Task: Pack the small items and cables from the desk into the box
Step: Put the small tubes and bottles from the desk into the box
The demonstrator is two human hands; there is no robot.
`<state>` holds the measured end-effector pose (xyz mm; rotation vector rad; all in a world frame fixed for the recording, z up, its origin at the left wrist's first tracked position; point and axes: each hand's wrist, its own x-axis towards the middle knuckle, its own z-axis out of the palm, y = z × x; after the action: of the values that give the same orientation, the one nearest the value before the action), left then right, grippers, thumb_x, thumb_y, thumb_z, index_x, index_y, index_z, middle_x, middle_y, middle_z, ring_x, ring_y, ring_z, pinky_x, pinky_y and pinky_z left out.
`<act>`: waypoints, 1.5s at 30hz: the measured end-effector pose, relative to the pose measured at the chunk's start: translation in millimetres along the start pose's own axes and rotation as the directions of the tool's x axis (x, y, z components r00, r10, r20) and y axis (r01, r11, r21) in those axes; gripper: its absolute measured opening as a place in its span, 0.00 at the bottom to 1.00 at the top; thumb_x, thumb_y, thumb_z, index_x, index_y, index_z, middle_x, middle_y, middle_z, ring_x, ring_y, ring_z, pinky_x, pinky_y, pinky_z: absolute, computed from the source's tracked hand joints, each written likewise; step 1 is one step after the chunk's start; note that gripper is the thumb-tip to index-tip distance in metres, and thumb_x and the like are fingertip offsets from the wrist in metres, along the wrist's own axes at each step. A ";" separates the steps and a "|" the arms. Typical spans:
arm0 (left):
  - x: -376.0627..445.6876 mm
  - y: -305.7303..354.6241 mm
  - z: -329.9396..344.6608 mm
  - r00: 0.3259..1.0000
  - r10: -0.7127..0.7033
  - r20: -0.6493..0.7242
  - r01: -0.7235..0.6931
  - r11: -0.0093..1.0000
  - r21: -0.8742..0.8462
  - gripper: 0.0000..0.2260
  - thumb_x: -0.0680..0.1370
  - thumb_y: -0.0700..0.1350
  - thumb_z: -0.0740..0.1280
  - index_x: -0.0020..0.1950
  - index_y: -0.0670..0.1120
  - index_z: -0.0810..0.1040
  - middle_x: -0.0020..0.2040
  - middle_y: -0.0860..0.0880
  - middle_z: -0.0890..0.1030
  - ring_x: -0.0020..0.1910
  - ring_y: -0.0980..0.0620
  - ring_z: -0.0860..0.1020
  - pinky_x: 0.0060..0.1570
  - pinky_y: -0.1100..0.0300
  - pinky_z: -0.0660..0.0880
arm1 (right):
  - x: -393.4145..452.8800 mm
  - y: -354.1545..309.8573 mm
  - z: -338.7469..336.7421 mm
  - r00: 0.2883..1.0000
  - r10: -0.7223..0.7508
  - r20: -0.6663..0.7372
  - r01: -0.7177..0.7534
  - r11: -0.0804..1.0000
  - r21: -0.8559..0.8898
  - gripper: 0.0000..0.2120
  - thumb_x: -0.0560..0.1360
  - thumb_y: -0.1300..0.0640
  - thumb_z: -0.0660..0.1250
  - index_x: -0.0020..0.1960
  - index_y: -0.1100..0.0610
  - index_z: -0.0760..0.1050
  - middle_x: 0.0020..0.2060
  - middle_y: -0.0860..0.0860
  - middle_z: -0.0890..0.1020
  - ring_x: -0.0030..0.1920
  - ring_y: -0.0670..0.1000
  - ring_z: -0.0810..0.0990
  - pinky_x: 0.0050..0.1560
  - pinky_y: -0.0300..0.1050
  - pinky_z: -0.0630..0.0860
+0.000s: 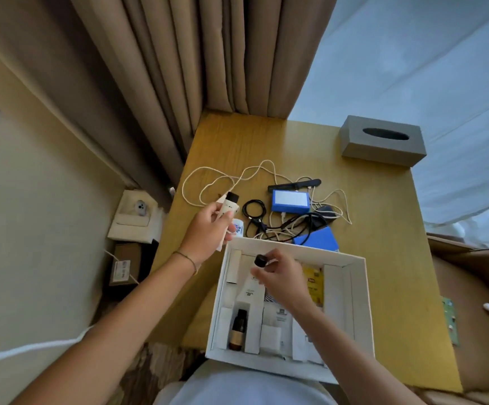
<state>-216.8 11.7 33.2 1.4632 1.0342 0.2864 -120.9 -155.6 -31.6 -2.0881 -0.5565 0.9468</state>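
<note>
Presently, packing is midway: the right hand [281, 276] pinches a black-capped tube [250, 283] inside the white box [363, 302]; the left hand [208, 232] grips another tube [229, 205], apparently next. Cables [284, 226] lie beyond both grips.

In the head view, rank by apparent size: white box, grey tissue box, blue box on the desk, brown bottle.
1. white box
2. grey tissue box
3. blue box
4. brown bottle
The last two look close; the bottle's nearness makes that order unsure.
</note>
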 end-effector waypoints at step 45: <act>-27.4 -42.1 -29.9 0.994 0.103 -0.034 -0.079 0.899 0.431 0.06 0.79 0.45 0.67 0.49 0.54 0.83 0.41 0.54 0.83 0.42 0.54 0.82 0.42 0.57 0.80 | 8.6 30.4 40.6 0.964 0.254 0.074 -0.245 0.963 -0.112 0.11 0.71 0.49 0.78 0.41 0.55 0.81 0.28 0.48 0.85 0.28 0.44 0.83 0.32 0.39 0.80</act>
<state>-271.1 5.2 12.7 1.9152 1.1226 0.1714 -144.6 -150.0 -76.9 -2.2542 -0.3977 1.1802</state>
